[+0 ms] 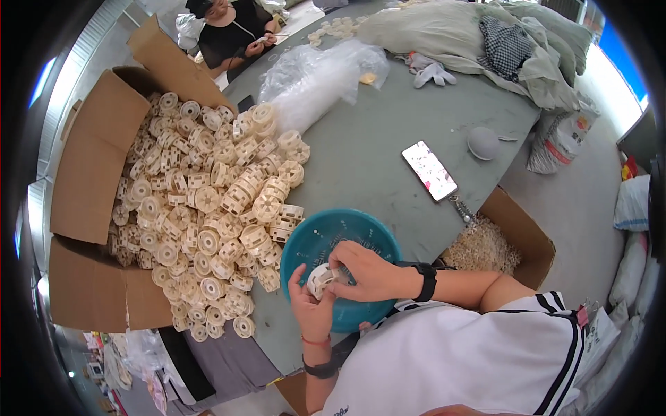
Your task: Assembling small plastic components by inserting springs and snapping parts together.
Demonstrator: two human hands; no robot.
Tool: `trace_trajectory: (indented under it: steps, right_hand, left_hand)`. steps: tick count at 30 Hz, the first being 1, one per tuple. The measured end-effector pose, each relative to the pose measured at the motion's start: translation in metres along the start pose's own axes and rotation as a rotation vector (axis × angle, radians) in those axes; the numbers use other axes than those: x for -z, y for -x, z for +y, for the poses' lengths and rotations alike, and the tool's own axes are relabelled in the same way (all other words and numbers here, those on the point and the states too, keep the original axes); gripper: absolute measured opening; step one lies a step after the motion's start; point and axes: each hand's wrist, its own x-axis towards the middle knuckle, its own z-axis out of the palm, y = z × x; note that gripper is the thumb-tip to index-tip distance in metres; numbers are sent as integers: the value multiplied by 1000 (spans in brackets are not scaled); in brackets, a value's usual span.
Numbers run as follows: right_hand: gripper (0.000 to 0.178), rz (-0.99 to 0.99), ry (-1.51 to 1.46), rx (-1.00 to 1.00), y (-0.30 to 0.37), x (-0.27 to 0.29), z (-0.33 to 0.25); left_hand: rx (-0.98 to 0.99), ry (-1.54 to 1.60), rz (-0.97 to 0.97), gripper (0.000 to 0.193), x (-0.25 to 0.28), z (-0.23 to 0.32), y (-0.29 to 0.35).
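Both my hands hold one round cream plastic part (320,279) over a teal plastic basin (294,243). My left hand (311,305) grips it from the left, with the thumb and fingers around its rim. From the right, my right hand (364,270) pinches it, its fingertips at the part's upper and right side. Small pale pieces lie in the basin, too small to name. Left of the basin, a big heap of similar cream plastic parts (208,201) spills out of a cardboard box (90,173) onto the table.
On the grey-green table (368,159) lie a lit phone (430,171) with a beaded strap, a round grey device (483,143), plastic film (312,83) and a white glove (436,74). A box of small cream pieces (485,249) stands right. Another person (232,35) sits across, handling something small.
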Motion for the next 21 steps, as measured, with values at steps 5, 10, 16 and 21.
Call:
trace_trajectory:
  steps: [5,10,16,21]
  right_hand:
    - [24,-166,-204,-319,0,9,0]
    - [32,-303,-679,-619,-2,10,9]
    - [35,-438,-914,-748,4,9,12]
    - [37,-558,-953,-749,4,10,13]
  left_hand:
    - [-91,199,-138,68,10,-18,-3]
    - [-41,434,-167,74,8,-10,8]
    - [43,739,-110,60,11,-32,24]
    - [-71,578,-31,50,8,-34,29]
